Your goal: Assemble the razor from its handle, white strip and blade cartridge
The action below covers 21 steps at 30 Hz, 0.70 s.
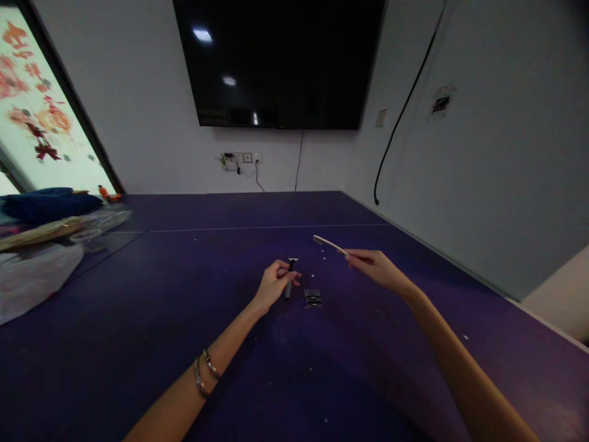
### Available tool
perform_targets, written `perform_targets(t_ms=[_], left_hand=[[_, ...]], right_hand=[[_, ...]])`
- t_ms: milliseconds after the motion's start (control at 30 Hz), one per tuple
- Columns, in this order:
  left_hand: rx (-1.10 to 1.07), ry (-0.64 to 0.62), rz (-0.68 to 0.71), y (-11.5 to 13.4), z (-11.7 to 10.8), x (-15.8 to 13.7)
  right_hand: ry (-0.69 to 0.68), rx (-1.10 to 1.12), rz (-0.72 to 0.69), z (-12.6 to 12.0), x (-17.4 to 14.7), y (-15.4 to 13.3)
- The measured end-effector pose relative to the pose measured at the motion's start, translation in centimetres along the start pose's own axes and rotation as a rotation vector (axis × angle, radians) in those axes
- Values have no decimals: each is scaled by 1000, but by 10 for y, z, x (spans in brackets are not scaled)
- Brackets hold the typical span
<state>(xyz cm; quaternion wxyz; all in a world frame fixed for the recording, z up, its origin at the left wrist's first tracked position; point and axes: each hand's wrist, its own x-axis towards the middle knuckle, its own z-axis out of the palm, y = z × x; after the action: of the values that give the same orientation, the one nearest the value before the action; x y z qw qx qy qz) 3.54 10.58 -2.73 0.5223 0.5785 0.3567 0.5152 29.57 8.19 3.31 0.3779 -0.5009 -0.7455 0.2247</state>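
Dim o/all; bright window [69,116] by worktop's [184,307] far L corner. Glare spots on TV [280,67]. Soft shadow nr worktop's near edge; bag [37,276] at L edge blurry. Wide-angle stretch.

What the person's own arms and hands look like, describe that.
Both the left hand and the right hand are ungloved, with no sleeves in view. Two slim, metallic-looking bracelets circle the left forearm; the right forearm shows none.

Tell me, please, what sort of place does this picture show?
Probably a room in a home, judging by the large wall-mounted screen, the sockets below it and the bright pane with red decorations.
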Motion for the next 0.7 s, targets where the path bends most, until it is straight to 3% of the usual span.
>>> perform_targets(t_ms=[233, 533, 700], left_hand=[[137, -79, 81, 7, -1, -17], [201, -92, 157, 15, -1, -24], [207, -103, 162, 20, 2, -25]], right_hand=[[-41, -122, -80, -2, -6, -8], [-145, -231, -259, 26, -8, -33], [-186, -280, -262, 11, -8, -27]])
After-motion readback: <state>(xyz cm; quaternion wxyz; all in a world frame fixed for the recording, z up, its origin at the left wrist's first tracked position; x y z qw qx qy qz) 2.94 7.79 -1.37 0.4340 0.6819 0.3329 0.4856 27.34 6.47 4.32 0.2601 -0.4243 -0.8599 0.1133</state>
